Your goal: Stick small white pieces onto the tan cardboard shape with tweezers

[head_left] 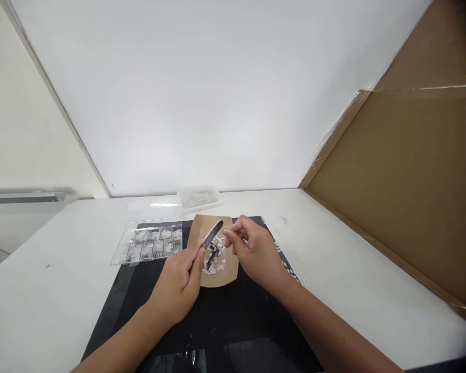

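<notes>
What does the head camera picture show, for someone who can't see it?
Two bare hands work over a brown paper with a pile of small white pieces: the left hand holds a dark nail file, and the right hand pinches something tiny beside its tip. A clear divided box sits left of them on a black mat on a white table.

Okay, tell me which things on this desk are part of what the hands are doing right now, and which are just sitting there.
In use:
left hand holding the nail file
right hand pinching something too small to identify
brown card with the heap of pale nail tips

Lying about:
compartment box
small clear tub
black mat
cardboard panel
</notes>
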Motion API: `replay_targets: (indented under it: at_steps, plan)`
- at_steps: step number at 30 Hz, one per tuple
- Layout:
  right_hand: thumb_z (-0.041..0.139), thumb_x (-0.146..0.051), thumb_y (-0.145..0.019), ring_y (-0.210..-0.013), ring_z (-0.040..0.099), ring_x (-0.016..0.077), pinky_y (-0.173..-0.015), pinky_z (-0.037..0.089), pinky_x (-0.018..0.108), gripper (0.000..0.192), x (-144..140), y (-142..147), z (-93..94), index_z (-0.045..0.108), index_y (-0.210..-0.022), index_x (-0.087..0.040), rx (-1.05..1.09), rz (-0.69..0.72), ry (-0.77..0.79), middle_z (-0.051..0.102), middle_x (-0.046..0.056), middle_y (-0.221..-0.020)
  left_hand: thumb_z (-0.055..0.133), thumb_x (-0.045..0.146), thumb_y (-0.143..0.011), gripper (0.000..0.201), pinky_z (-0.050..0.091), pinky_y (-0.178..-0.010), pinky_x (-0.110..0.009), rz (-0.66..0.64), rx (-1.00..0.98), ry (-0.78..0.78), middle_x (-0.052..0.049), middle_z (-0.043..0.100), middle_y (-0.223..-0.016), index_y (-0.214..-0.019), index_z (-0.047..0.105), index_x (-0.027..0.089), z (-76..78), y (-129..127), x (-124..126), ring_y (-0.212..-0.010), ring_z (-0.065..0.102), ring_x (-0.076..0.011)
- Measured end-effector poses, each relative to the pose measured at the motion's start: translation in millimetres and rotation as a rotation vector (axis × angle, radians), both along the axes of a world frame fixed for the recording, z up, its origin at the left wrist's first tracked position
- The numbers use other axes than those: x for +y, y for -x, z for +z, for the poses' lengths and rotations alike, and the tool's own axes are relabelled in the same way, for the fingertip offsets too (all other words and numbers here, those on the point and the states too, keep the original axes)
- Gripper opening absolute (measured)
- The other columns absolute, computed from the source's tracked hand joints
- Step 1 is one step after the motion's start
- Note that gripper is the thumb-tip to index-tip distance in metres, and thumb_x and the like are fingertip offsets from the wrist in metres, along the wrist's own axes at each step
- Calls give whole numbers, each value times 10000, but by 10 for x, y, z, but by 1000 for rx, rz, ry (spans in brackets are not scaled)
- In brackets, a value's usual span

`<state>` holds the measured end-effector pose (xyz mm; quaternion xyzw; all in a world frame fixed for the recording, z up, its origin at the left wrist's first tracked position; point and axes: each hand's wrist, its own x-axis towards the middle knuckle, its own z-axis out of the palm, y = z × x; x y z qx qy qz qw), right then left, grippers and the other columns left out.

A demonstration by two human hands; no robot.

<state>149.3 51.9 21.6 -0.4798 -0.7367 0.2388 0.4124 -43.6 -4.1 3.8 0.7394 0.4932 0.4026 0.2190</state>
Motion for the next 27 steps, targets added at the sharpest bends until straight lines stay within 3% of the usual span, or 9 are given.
replay_targets:
  at_steps: [4, 11, 17, 22, 27]
  plan:
    - [587, -395, -982, -588, 610, 135, -603, 465, 283, 237, 27, -64, -5, 542, -826, -223, 172, 84, 150, 721, -1, -794, 387, 357, -1053, 410, 544, -752, -309, 41, 13, -4, -105, 731, -1078, -1345, 617, 185, -6, 41, 12, -880, 691, -218]
    - [703, -458, -910, -631, 600, 113, -666, 510, 277, 297, 88, -106, -17, 574, -866, -194, 508, 309, 378, 714, 25, -820, 379, 365, -1056, 401, 513, -691, -290, 77, 65, -17, -32, 644, -751, -1297, 632, 167, -13, 77, 26, -691, 629, -184]
    - [737, -457, -891, -710, 612, 110, -740, 508, 265, 301, 89, -137, -2, 592, -859, -195, 677, 436, 506, 685, 8, -823, 382, 372, -1052, 381, 482, -635, -285, 119, 97, -9, -33, 620, -725, -1223, 649, 161, -23, 102, 56, -711, 637, -200]
    - [751, -451, -882, -713, 603, 121, -719, 511, 266, 297, 104, -174, 8, 576, -870, -212, 763, 503, 535, 653, -8, -790, 375, 359, -1055, 352, 481, -645, -279, 106, 87, 1, -37, 645, -776, -1192, 645, 180, -10, 114, 60, -732, 639, -193]
    - [745, -408, -898, -671, 620, 117, -693, 520, 276, 259, 73, -195, 15, 607, -981, -205, 751, 718, 630, 673, -3, -794, 374, 375, -1052, 374, 473, -635, -278, 111, 87, -1, -39, 638, -760, -1202, 644, 165, -23, 121, 61, -729, 638, -197]
